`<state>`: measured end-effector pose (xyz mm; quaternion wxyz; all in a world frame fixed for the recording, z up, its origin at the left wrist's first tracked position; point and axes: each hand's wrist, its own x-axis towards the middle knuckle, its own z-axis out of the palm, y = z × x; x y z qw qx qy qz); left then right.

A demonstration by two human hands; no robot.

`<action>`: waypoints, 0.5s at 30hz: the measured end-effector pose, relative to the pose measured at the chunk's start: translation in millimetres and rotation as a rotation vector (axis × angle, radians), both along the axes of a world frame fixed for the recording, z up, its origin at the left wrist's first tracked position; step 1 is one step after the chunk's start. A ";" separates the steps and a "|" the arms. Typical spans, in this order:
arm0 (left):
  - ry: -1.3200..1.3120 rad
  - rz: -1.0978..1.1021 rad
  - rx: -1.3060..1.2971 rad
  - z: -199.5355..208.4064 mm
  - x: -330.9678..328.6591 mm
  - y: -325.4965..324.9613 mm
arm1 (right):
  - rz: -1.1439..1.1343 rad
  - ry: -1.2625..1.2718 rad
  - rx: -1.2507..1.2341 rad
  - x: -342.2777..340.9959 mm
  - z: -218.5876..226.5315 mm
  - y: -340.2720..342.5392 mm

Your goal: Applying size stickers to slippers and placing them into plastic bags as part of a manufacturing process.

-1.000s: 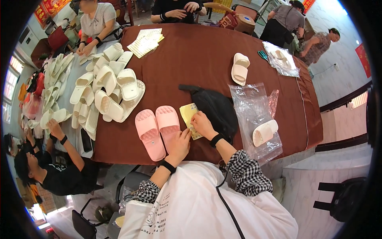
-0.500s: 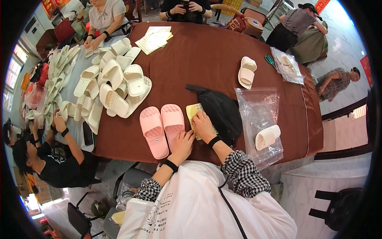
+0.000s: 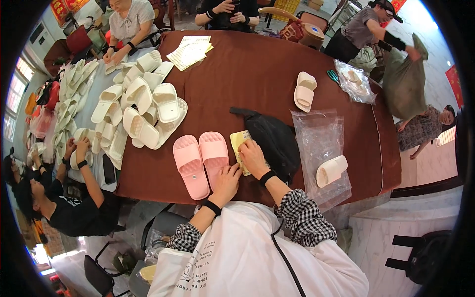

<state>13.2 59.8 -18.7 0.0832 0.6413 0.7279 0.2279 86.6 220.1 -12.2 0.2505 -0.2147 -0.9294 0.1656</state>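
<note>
A pair of pink slippers lies before me, a left slipper [image 3: 190, 168] with a small round sticker at its heel and a right slipper [image 3: 214, 148]. My left hand [image 3: 227, 182] rests over the right one's heel, fingers stretched toward the yellow sheet [image 3: 239, 137]. Bent fingers of my right hand [image 3: 253, 157] press on that sheet, gripping near its lower left edge; the fingertips partly hide what they pinch. Against the sheet's right side lies a black waist bag [image 3: 274, 141].
Cream slippers [image 3: 141, 94] are heaped at the left. Right of the bag, one small slipper [image 3: 331, 171] sits on a clear plastic bag [image 3: 316, 128]. Farther off are pale pink slippers [image 3: 305, 91], teal scissors [image 3: 333, 75] and sticker sheets [image 3: 190, 52]. Several people work around the brown-covered table [image 3: 237, 69].
My hands have barely moved. At the far right, a person has straightened and lifted a large greenish sack, and another person has moved farther right.
</note>
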 end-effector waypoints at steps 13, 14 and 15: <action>-0.029 -0.025 -0.114 12.4 -8.1 17.5 | -0.061 -0.079 -0.058 5.4 -12.6 -4.7; -0.014 -0.031 -0.116 12.2 -7.2 17.8 | -0.068 -0.097 -0.060 6.2 -15.1 -3.8; 0.001 -0.032 -0.120 11.9 -7.0 16.4 | -0.070 -0.114 -0.064 5.4 -16.0 -4.5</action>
